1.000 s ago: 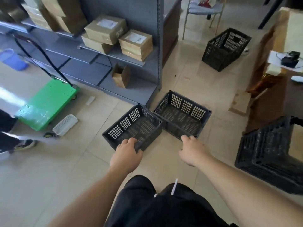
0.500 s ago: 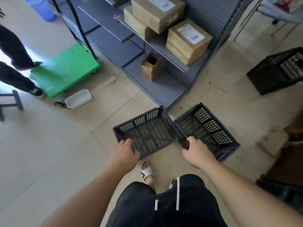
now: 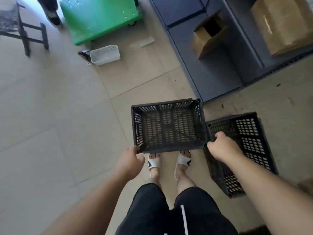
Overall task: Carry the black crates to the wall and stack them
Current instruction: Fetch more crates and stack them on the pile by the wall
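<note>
Person is swinging left compared with half a second back. The grey shelving unit (image 3: 211, 73) is sliding off to the upper right, and the green platform trolley (image 3: 101, 17) is now at the top of view with the white basket (image 3: 105, 55) just below it. Both crates are still off the floor tiles (image 3: 50, 116). So the carry leg is likely still running: no wall or stack in view, stacking not started.

Left crate (image 3: 167, 126) is hanging over the sandalled feet (image 3: 154, 162). It is squared up now rather than skewed, with its mouth up toward the camera and its long axis across the body.

Right crate (image 3: 245, 150) is swinging out to the person's right, just beside the left one with their corners near touching. It is tilting, mouth up and inward, and its long axis is running away from the body.

Left grip (image 3: 130, 162) is pinching the left crate's near-left corner, fingers curled on the rim. Right grip (image 3: 223, 148) is curled over the right crate's rim at the corner where the crates meet. Cannot tell if it is also touching the left crate.
</note>
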